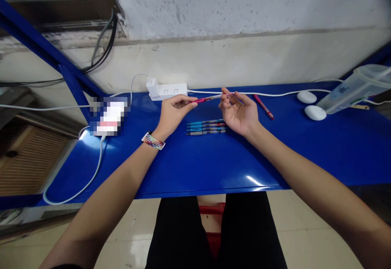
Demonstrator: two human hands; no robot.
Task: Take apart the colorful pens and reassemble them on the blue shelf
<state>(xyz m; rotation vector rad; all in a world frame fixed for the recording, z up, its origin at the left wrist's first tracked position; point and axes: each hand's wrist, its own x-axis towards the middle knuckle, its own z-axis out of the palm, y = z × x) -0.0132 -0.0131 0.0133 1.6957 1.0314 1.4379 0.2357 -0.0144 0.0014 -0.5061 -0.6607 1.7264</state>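
Observation:
My left hand (174, 112), with a colourful woven band on its wrist, pinches the pink part of a pen (201, 100) between thumb and fingers. A thin, pale refill (217, 96) sticks out of that part toward the right. My right hand (240, 114), palm turned up, has its thumb and fingers closed around the refill's far end. Below the hands, several blue and grey pens (204, 129) lie side by side on the blue table (201, 167); the right hand hides their right ends. Right of that hand lies another pink pen-like piece (264, 106).
At the wall sits a white power strip (171, 91) with a plugged-in charger (151, 86). A blurred-out phone (110, 117) with a white cable (99, 171) is at left. Two white rounded objects (315, 113) and a clear plastic container (351, 89) stand at right.

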